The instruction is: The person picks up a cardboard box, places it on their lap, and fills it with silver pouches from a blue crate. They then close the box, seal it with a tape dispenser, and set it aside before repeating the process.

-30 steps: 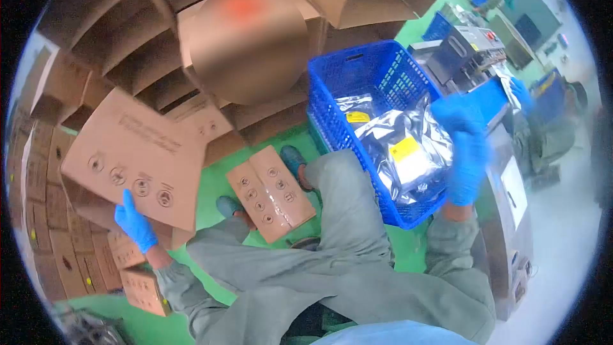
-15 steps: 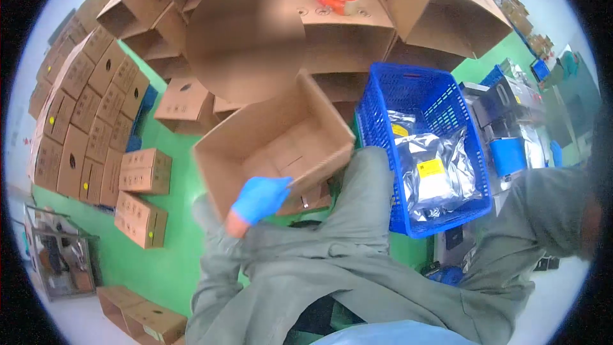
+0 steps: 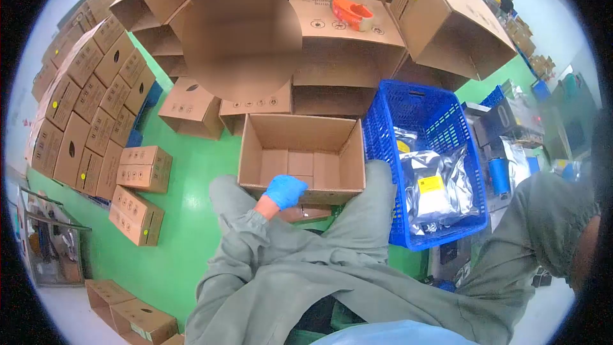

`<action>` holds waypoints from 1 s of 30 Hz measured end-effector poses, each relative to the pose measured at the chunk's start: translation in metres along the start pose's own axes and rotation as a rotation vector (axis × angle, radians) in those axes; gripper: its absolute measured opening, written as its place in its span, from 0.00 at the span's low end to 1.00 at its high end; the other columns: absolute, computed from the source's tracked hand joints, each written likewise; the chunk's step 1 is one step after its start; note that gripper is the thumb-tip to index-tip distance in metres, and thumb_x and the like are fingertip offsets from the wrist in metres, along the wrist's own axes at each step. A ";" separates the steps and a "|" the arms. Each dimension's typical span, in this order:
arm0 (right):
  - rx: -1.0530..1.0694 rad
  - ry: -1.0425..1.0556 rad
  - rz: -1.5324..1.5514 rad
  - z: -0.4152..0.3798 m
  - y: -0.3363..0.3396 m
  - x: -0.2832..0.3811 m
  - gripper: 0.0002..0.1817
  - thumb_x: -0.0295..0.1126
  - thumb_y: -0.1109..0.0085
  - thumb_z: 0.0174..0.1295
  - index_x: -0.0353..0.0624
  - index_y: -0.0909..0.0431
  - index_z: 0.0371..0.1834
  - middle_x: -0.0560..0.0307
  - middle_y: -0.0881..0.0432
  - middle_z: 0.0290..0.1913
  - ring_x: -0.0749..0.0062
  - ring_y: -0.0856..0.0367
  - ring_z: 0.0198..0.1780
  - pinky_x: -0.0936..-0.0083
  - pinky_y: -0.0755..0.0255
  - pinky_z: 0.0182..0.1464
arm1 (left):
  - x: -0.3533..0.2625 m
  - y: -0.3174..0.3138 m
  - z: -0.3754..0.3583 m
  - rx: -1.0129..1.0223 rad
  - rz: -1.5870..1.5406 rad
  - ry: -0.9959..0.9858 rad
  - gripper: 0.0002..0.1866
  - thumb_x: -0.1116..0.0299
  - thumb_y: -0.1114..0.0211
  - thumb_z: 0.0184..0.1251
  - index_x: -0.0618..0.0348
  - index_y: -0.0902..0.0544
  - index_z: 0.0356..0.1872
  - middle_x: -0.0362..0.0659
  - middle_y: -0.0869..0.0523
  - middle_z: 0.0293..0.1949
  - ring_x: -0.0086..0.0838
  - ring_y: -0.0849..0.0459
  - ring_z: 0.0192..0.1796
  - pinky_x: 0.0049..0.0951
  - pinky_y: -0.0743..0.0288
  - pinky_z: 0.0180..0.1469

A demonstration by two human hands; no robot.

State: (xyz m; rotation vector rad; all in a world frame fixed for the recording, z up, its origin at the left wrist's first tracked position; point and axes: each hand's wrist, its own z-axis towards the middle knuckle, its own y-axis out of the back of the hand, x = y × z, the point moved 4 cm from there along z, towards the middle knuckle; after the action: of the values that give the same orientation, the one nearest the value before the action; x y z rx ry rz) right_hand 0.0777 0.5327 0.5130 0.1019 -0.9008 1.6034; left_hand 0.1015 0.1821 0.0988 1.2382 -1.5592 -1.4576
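Observation:
An open cardboard box [image 3: 300, 182] stands in front of my body, between my knees, with its opening facing up and its inside bare. My left hand [image 3: 285, 191], in a blue glove, is closed on the near edge of this box. To the right is a blue plastic crate [image 3: 401, 217] holding silver foil bags [image 3: 428, 195] with yellow labels. My right arm reaches out to the right edge of the view, where some bare skin shows below the sleeve; the right hand itself is not visible.
Open cardboard boxes [image 3: 348, 57] are stacked ahead, with an orange tape dispenser [image 3: 352, 13] on one. Closed boxes [image 3: 89, 108] stand piled at the left, two more pairs lie on the green floor [image 3: 191, 217]. Equipment and foil bags are beyond the crate. A blurred round patch covers part of the stack.
The box has turned from a tilted position to sit square and lower in front of me. My left hand has moved slightly right with its edge.

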 end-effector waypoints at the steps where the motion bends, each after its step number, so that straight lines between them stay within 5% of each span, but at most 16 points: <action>1: 0.009 0.005 0.013 0.001 -0.001 0.000 0.22 0.40 0.60 0.73 0.38 0.33 0.62 0.52 0.25 0.53 0.70 0.25 0.42 0.74 0.27 0.44 | 0.003 0.002 -0.003 0.049 -0.079 0.011 0.09 0.67 0.39 0.57 0.51 0.15 0.38 0.50 0.13 0.35 0.48 0.14 0.41 0.46 0.20 0.41; 4: 0.033 0.014 0.050 0.001 -0.004 0.002 0.21 0.40 0.60 0.73 0.38 0.33 0.62 0.53 0.25 0.53 0.70 0.25 0.42 0.74 0.27 0.44 | 0.018 0.033 -0.018 -0.088 -0.473 -0.006 0.19 0.62 0.38 0.63 0.50 0.19 0.56 0.54 0.16 0.49 0.48 0.17 0.52 0.42 0.22 0.53; 6: 0.040 0.017 0.062 0.002 -0.007 0.005 0.21 0.40 0.60 0.74 0.38 0.33 0.62 0.53 0.25 0.53 0.70 0.25 0.42 0.74 0.27 0.44 | 0.018 0.139 -0.041 -0.521 -0.602 -0.156 0.26 0.60 0.35 0.63 0.53 0.25 0.63 0.52 0.20 0.58 0.45 0.19 0.57 0.38 0.25 0.58; 9: 0.034 0.010 0.053 0.005 -0.015 0.016 0.21 0.40 0.60 0.74 0.38 0.33 0.62 0.53 0.25 0.52 0.70 0.25 0.42 0.75 0.27 0.44 | 0.004 0.309 -0.160 -1.159 -0.517 0.043 0.23 0.64 0.35 0.61 0.58 0.21 0.58 0.48 0.19 0.53 0.35 0.21 0.59 0.31 0.26 0.58; 19: 0.043 0.079 0.106 -0.004 -0.021 0.032 0.20 0.39 0.60 0.74 0.38 0.32 0.61 0.54 0.25 0.51 0.70 0.25 0.42 0.75 0.27 0.45 | 0.016 0.328 -0.141 -1.198 -0.628 0.025 0.22 0.64 0.38 0.64 0.59 0.23 0.59 0.48 0.19 0.53 0.36 0.21 0.58 0.32 0.26 0.58; 26: 0.391 0.132 0.093 0.026 -0.018 0.054 0.19 0.38 0.60 0.74 0.38 0.32 0.61 0.54 0.25 0.50 0.70 0.25 0.42 0.76 0.27 0.45 | 0.028 0.391 -0.128 -1.499 -0.514 -0.090 0.22 0.63 0.40 0.65 0.59 0.24 0.59 0.48 0.20 0.53 0.36 0.21 0.58 0.32 0.26 0.58; 30: 0.338 0.110 0.187 0.015 -0.011 0.058 0.19 0.38 0.60 0.74 0.39 0.32 0.60 0.55 0.25 0.50 0.70 0.25 0.42 0.76 0.26 0.45 | 0.017 0.375 -0.130 -1.470 -0.593 0.008 0.22 0.63 0.41 0.66 0.60 0.24 0.60 0.48 0.20 0.53 0.36 0.21 0.58 0.33 0.26 0.58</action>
State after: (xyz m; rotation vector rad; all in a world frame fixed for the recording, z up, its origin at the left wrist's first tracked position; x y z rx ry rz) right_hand 0.0659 0.5701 0.5596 0.1677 -0.5609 1.9069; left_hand 0.1418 0.0940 0.4841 0.6960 0.1941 -2.2062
